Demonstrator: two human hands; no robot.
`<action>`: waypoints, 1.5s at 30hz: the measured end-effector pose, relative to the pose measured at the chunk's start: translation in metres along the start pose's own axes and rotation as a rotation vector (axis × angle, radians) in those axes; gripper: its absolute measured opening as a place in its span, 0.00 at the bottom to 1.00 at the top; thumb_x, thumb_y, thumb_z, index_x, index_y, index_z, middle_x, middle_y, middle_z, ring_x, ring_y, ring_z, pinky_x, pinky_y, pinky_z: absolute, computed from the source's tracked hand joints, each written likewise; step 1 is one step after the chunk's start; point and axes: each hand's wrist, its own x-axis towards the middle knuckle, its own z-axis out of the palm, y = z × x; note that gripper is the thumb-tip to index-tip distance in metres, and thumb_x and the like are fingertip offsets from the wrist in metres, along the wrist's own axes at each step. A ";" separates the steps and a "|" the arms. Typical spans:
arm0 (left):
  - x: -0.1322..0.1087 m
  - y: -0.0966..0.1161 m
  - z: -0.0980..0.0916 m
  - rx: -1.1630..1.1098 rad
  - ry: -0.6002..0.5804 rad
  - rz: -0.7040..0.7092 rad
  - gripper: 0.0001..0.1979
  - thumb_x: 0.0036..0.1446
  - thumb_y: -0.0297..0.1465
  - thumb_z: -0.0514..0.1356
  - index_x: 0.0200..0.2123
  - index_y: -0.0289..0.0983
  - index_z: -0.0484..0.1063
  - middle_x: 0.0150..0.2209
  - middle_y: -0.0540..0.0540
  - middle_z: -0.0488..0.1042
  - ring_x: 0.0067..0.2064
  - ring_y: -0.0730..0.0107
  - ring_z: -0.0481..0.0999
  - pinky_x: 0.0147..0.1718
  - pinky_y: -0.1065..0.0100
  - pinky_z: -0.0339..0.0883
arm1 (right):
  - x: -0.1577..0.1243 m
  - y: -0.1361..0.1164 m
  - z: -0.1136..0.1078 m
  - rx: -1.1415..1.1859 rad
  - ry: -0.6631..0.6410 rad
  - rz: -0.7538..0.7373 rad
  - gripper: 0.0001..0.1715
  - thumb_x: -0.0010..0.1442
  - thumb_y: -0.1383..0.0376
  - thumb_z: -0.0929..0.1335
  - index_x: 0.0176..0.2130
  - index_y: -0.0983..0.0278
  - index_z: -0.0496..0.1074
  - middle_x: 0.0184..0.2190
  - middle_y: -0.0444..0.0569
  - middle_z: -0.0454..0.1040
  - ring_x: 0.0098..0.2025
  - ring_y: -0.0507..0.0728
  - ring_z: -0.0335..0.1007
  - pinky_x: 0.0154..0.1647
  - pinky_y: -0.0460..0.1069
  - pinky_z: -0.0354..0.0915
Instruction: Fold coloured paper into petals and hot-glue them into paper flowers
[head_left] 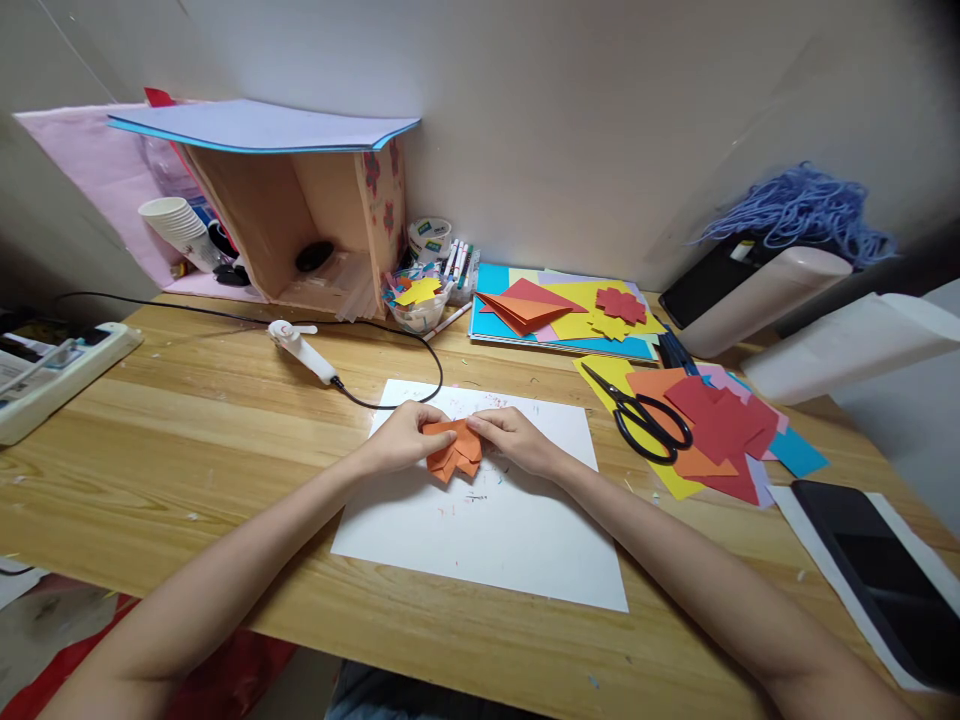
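Between my two hands is a folded piece of orange paper [453, 462] with cut, notched edges, held just over a white sheet [525, 540] marked with small coloured specks. My left hand [409, 436] pinches its left side, the thumb lying across the top. At the upper right corner, my right hand [517, 440] grips the same paper between thumb and fingers. Black-handled scissors [646, 425] rest to the right on coloured paper scraps [724, 430].
A white hot glue gun [300, 352] with a black cord lies left of the sheet. Behind stand a cardboard box [386, 215] and a tub of markers and scraps [418, 312]. Stacked coloured paper [491, 325] is at the back; a black phone [877, 575] lies at right.
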 end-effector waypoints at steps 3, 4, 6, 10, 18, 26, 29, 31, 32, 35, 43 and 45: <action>0.000 0.000 -0.001 0.025 0.027 0.001 0.12 0.48 0.34 0.55 0.24 0.30 0.70 0.19 0.51 0.65 0.22 0.77 0.62 0.22 0.74 0.54 | 0.000 -0.003 -0.002 -0.019 -0.088 -0.009 0.19 0.56 0.55 0.63 0.23 0.66 0.64 0.20 0.41 0.59 0.23 0.47 0.52 0.24 0.44 0.50; 0.000 0.000 -0.001 0.037 0.038 0.001 0.13 0.48 0.35 0.55 0.24 0.29 0.71 0.19 0.51 0.65 0.22 0.77 0.62 0.21 0.74 0.53 | 0.000 -0.004 -0.003 -0.022 -0.119 -0.011 0.17 0.55 0.56 0.64 0.24 0.67 0.65 0.21 0.41 0.61 0.23 0.47 0.53 0.24 0.44 0.50; 0.000 -0.001 0.000 0.057 0.059 -0.003 0.13 0.48 0.35 0.55 0.25 0.29 0.72 0.19 0.51 0.65 0.22 0.77 0.62 0.21 0.74 0.53 | 0.000 -0.005 -0.003 -0.041 -0.138 -0.015 0.15 0.54 0.58 0.65 0.24 0.67 0.67 0.20 0.41 0.61 0.23 0.47 0.52 0.22 0.44 0.50; 0.001 -0.002 0.003 0.047 0.093 0.001 0.14 0.49 0.35 0.55 0.28 0.29 0.73 0.23 0.48 0.69 0.25 0.74 0.65 0.23 0.73 0.57 | 0.000 -0.004 -0.002 -0.054 -0.052 -0.010 0.16 0.54 0.59 0.64 0.22 0.68 0.65 0.19 0.41 0.60 0.22 0.47 0.52 0.22 0.44 0.50; 0.002 -0.003 0.004 -0.030 0.092 -0.034 0.14 0.45 0.36 0.60 0.31 0.30 0.72 0.26 0.46 0.72 0.26 0.72 0.69 0.24 0.72 0.61 | -0.001 -0.006 -0.003 -0.044 -0.066 0.003 0.15 0.56 0.59 0.63 0.26 0.68 0.68 0.22 0.45 0.67 0.24 0.49 0.59 0.24 0.44 0.54; 0.000 0.006 0.002 -0.073 0.096 -0.006 0.14 0.43 0.33 0.61 0.33 0.29 0.71 0.29 0.45 0.73 0.28 0.72 0.71 0.27 0.72 0.64 | -0.002 -0.008 -0.005 0.049 -0.199 -0.004 0.13 0.54 0.59 0.65 0.30 0.68 0.71 0.26 0.48 0.72 0.27 0.50 0.65 0.27 0.45 0.59; 0.000 0.005 0.004 -0.027 0.133 0.057 0.16 0.43 0.33 0.61 0.37 0.30 0.71 0.32 0.44 0.74 0.31 0.70 0.72 0.30 0.71 0.65 | -0.001 -0.008 -0.003 0.073 -0.175 -0.031 0.13 0.54 0.60 0.65 0.28 0.69 0.71 0.23 0.47 0.70 0.25 0.50 0.63 0.27 0.45 0.58; 0.000 0.005 0.005 0.039 0.166 0.112 0.17 0.43 0.32 0.61 0.39 0.32 0.70 0.34 0.44 0.74 0.32 0.69 0.72 0.30 0.71 0.65 | -0.001 -0.008 -0.002 0.088 -0.153 -0.034 0.13 0.54 0.61 0.65 0.27 0.69 0.70 0.22 0.45 0.69 0.25 0.50 0.63 0.27 0.45 0.58; -0.001 0.006 0.006 0.073 0.181 0.137 0.18 0.44 0.32 0.60 0.40 0.33 0.70 0.35 0.44 0.74 0.32 0.69 0.72 0.30 0.71 0.65 | -0.001 -0.007 -0.001 0.097 -0.142 -0.032 0.12 0.54 0.62 0.65 0.26 0.69 0.70 0.22 0.45 0.69 0.24 0.50 0.63 0.26 0.45 0.57; -0.002 0.008 0.007 0.136 0.208 0.175 0.19 0.45 0.31 0.59 0.43 0.35 0.69 0.35 0.45 0.74 0.31 0.71 0.72 0.28 0.73 0.65 | 0.000 -0.008 0.000 0.130 -0.124 -0.029 0.12 0.54 0.62 0.65 0.27 0.68 0.70 0.22 0.46 0.70 0.25 0.50 0.63 0.27 0.45 0.58; -0.002 0.009 0.004 0.104 0.247 0.202 0.19 0.45 0.30 0.59 0.44 0.35 0.67 0.41 0.45 0.72 0.34 0.71 0.71 0.30 0.73 0.64 | 0.000 -0.004 -0.004 0.113 -0.155 0.024 0.18 0.59 0.58 0.61 0.30 0.68 0.70 0.21 0.47 0.71 0.24 0.50 0.67 0.30 0.46 0.60; -0.001 0.008 0.004 0.074 0.246 0.210 0.19 0.46 0.30 0.59 0.44 0.35 0.66 0.42 0.44 0.71 0.33 0.71 0.71 0.29 0.74 0.64 | 0.000 -0.002 -0.004 0.079 -0.122 0.029 0.18 0.60 0.58 0.60 0.28 0.68 0.70 0.18 0.45 0.70 0.21 0.49 0.65 0.28 0.45 0.59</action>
